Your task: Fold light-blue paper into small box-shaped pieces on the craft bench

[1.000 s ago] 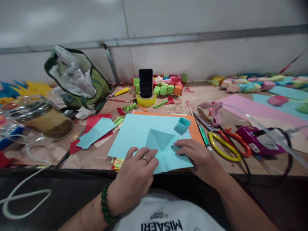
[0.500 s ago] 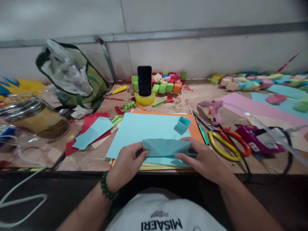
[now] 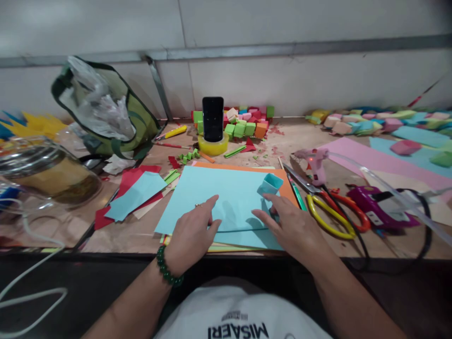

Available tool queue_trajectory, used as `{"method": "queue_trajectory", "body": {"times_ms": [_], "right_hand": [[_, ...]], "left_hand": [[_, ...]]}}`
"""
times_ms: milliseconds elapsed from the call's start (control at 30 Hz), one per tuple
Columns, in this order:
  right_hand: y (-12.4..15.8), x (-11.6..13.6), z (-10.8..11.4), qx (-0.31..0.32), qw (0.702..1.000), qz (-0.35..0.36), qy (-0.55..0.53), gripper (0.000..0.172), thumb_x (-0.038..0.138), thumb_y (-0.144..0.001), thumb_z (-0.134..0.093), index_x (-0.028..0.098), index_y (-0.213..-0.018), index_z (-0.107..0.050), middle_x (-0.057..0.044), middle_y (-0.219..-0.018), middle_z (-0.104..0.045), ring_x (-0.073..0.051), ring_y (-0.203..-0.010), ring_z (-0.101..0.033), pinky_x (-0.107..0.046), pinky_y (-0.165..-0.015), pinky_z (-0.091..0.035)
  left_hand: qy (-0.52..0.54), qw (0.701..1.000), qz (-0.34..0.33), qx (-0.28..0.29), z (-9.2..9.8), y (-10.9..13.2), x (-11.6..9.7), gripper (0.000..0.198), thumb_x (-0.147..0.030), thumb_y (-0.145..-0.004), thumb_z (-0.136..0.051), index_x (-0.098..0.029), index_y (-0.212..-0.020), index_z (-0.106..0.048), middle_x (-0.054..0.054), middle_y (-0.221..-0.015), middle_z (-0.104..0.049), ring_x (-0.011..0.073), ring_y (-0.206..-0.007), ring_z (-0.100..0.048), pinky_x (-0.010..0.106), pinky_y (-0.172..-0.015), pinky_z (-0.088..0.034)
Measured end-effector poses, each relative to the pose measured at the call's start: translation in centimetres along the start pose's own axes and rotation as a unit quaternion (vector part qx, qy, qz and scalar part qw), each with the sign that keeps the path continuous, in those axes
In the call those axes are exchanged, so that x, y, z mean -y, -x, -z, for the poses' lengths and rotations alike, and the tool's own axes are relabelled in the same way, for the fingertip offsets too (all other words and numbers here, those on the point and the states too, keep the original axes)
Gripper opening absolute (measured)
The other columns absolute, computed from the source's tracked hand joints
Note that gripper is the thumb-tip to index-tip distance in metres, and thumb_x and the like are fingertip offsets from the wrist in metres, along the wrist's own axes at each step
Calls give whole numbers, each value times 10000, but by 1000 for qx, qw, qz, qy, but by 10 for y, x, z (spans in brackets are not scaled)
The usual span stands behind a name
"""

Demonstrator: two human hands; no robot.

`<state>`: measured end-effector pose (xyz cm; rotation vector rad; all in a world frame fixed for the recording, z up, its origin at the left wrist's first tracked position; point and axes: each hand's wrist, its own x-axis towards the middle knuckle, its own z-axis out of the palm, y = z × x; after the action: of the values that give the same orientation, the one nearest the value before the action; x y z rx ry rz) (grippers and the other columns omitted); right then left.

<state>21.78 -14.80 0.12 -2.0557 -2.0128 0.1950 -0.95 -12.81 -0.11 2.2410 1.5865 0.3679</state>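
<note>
My left hand is over the left part of a light blue paper sheet, thumb and forefinger spread, nothing visible between them. My right hand is open over the sheet's right side, fingers apart, close to a small folded blue paper box. A second blue paper edge shows along the front of the stack. Whether the fingertips press on the paper or hover just above it, I cannot tell. An orange sheet peeks out beneath the blue one at right.
Right of the stack lie scissors, a pink glue gun with its cord and a purple device. Behind, a phone stands in a yellow tape roll before coloured paper cubes. A jar and bag are left.
Both hands have let go of the folded blue paper strip held upright between them. It now blends with the blue sheets. The small box has shifted slightly right.
</note>
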Motion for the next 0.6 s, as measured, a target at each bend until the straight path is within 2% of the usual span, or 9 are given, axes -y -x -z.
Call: {"method": "queue_trajectory", "body": {"times_ms": [133,233,333,400,500,600], "right_hand": [[-5,7,-3,12,998,-4,57,616,626,-831,-501,193,-1268,-539,-96,-947,-699,-295,-780,-679,-384,-637,-492],[-6,5,0,27,999,26,37,541,580,-798,-584,213,-1196,-579,-86,-1031,-663,-265,-816,-674,-359,-651,-499],[-5,2,4,42,998,40,15,446,551,-772,-624,223,-1074,-615,-81,-1082,-621,-252,-848,-659,-359,-680,-502],[-5,0,6,50,998,40,0,447,531,-756,-646,210,-1064,-605,-88,-1098,-608,-247,-854,-650,-368,-712,-502],[-5,-2,9,68,996,37,-34,577,512,-712,-691,205,-1178,-544,-92,-1111,-616,-248,-889,-643,-364,-732,-501],[-6,-2,14,104,992,45,-56,510,508,-688,-709,227,-1091,-574,-55,-1014,-648,-246,-904,-635,-340,-709,-490]], "left_hand": [[-22,1000,-12,7,2,1,2,460,-284,-876,-527,-205,-1325,-463,14,-854,-608,190,-811,-595,303,-714,-430],[-43,999,-12,-6,3,2,5,499,-343,-857,-561,-190,-1320,-453,57,-978,-580,225,-919,-585,333,-766,-445],[-53,998,-5,-14,4,2,5,435,-398,-833,-581,-201,-1215,-516,72,-1040,-546,251,-972,-567,362,-793,-446],[-40,999,-3,-14,5,1,4,362,-407,-816,-594,-210,-1115,-542,60,-1022,-544,244,-954,-564,363,-795,-442],[3,1000,6,-8,6,1,2,324,-367,-775,-631,-206,-1034,-524,42,-991,-556,219,-903,-562,346,-773,-438],[64,997,34,12,5,2,1,416,-307,-751,-637,-222,-1127,-481,9,-931,-579,183,-800,-564,314,-707,-436]]}}
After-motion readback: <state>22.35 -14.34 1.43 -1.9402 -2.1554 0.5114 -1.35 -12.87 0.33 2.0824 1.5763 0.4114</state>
